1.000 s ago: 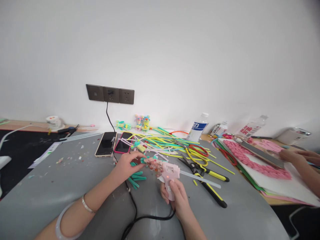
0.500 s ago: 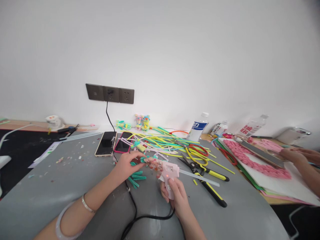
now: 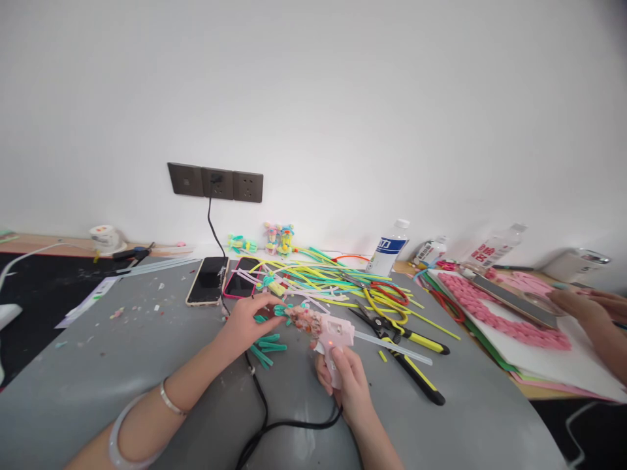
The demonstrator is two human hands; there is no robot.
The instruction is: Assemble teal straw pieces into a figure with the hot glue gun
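My right hand (image 3: 349,378) is wrapped round the grip of a pale pink hot glue gun (image 3: 337,331). A clear glue stick (image 3: 394,347) juts from its back, and its front is crusted with mottled residue. The nozzle points left, close to my left fingertips. In a pinch, my left hand (image 3: 249,323) holds a small teal pipe-cleaner piece (image 3: 281,311) at the nozzle; whether the two touch I cannot tell. Just below that hand, several short teal pipe-cleaner pieces (image 3: 268,348) lie on the grey table mat (image 3: 161,365).
Behind are loose pipe cleaners (image 3: 318,277), two phones (image 3: 208,281), and finished pipe-cleaner figures (image 3: 279,239). Yellow-black pliers (image 3: 416,372) and scissors (image 3: 386,307) lie right, near a bottle (image 3: 388,248). The gun's black cord (image 3: 294,425) loops in front. Another person's hands (image 3: 585,310) work far right.
The glue gun and my right hand have shifted very slightly right. My left hand keeps its pinch in nearly the same spot. The other person's hands have moved a little.
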